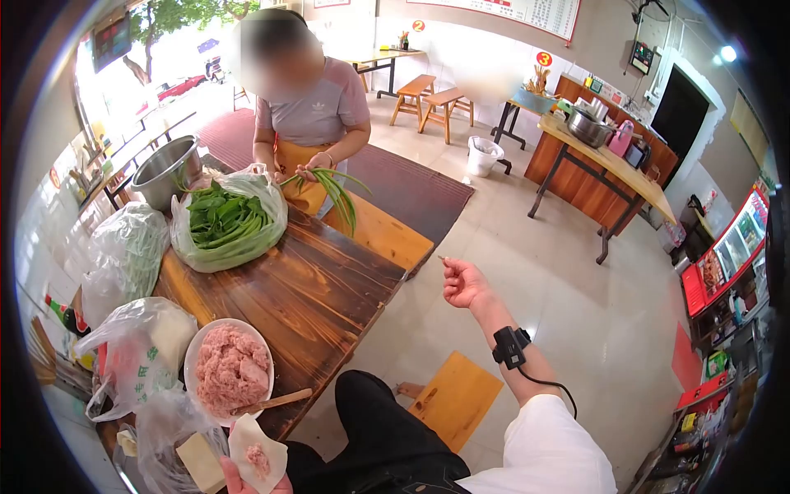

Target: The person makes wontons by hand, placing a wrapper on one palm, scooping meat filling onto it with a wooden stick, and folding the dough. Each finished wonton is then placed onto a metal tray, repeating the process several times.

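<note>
My left hand (pixel 233 479), low in the view, holds a pale square dough wrapper (pixel 247 440) with a dab of minced meat (pixel 258 461) on it. Just above it stands a white bowl (pixel 192 380) heaped with pink minced meat (pixel 230 366), and a wooden stick (pixel 276 402) rests across its rim. A stack of wrappers (pixel 202 463) lies to the left of my left hand, by a clear plastic bag. Stretched out over the floor, away from the table, my right hand (pixel 465 284) is closed in a pinch; a tiny bit shows at its fingertips, too small to name.
Across the wooden table (pixel 271 284), a person (pixel 309 107) holds long green stems (pixel 339 198). Nearby are a bag of leafy greens (pixel 226 218), a steel pot (pixel 167 173) and more plastic bags (pixel 123 255). A wooden stool (pixel 457 401) stands below my right arm.
</note>
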The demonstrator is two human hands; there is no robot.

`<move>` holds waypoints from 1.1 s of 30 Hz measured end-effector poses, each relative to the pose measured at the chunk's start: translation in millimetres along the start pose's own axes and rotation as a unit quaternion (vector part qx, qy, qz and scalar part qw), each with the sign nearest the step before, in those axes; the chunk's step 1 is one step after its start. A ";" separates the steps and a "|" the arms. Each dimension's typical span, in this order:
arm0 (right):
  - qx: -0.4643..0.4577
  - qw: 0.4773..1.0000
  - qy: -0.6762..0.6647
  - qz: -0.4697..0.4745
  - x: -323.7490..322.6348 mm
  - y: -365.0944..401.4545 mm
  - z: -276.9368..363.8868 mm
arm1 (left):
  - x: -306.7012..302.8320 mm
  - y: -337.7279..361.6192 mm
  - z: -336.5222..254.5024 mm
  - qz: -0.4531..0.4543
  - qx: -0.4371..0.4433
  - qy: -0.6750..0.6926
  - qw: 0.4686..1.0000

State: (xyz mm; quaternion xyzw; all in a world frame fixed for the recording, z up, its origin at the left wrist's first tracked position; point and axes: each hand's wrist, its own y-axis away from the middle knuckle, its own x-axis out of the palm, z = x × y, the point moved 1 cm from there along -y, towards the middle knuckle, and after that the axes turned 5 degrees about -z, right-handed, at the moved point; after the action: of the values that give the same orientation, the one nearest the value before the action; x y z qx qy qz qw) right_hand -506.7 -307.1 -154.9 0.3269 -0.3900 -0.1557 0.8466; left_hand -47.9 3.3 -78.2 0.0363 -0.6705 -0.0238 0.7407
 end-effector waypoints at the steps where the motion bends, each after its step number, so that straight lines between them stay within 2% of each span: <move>1: 0.010 1.000 -0.001 0.007 -9.6 -11.8 0.3 | 0.1 -0.8 2.0 -0.004 0.006 -0.008 1.000; 3: 0.023 1.000 -0.004 0.009 -19.4 -20.5 -1.3 | 2.1 -1.2 6.7 -0.013 0.010 -0.018 1.000; 5: 0.023 0.999 0.001 -0.049 -25.7 -32.4 -1.1 | 5.7 -3.2 10.3 -0.019 0.004 -0.024 1.000; 8: 0.038 0.997 0.000 -0.071 -35.7 -51.6 -0.1 | 5.9 -7.5 13.4 -0.036 0.006 -0.029 0.999; 17: 0.038 0.993 -0.005 -0.110 -46.9 -78.3 -7.2 | 8.1 -10.4 18.3 -0.051 0.000 -0.047 0.998; 21: 0.004 0.996 0.066 -0.056 -68.4 -98.9 -14.3 | 10.3 -13.9 21.2 -0.060 -0.002 -0.072 0.996; 23: -0.177 0.943 0.269 -0.078 -63.0 -90.4 -10.7 | 11.4 -17.4 24.2 -0.051 0.015 -0.092 0.994; 24: -0.187 0.928 0.304 -0.105 -61.9 -86.5 -8.0 | 14.8 -17.3 26.4 -0.054 0.018 -0.092 0.994; 26: -0.209 0.911 0.335 -0.121 -57.2 -79.3 0.9 | 21.4 -15.9 30.6 -0.161 0.072 -0.149 0.973; 27: -0.235 0.890 0.365 -0.136 -54.9 -74.6 4.4 | 23.0 -16.9 31.9 -0.163 0.082 -0.147 0.972; 29: -0.346 0.838 0.414 -0.084 -43.3 -62.4 3.5 | 22.5 -17.6 31.7 -0.127 0.081 -0.094 0.984; 30: -0.365 0.821 0.436 -0.053 -33.1 -53.4 -2.6 | 23.5 -14.8 31.2 -0.105 0.078 -0.095 0.987; 31: -0.383 0.803 0.455 -0.018 -10.5 -28.7 -13.4 | 22.9 -12.0 25.8 -0.146 0.117 -0.102 0.977; 32: -0.387 0.788 0.477 0.034 17.6 1.6 -28.5 | 27.2 -10.6 22.6 -0.103 0.112 -0.117 0.981; 33: -0.391 0.771 0.496 0.085 43.1 32.1 -43.9 | 30.6 -8.6 17.5 -0.115 0.140 -0.075 0.981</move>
State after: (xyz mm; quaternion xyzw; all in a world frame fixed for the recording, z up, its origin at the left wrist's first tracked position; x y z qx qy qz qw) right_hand -445.0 -286.8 -130.4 -0.0351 0.1525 -0.0386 0.9869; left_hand -62.2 -8.2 -46.9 0.2149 -0.7122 -0.0172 0.6681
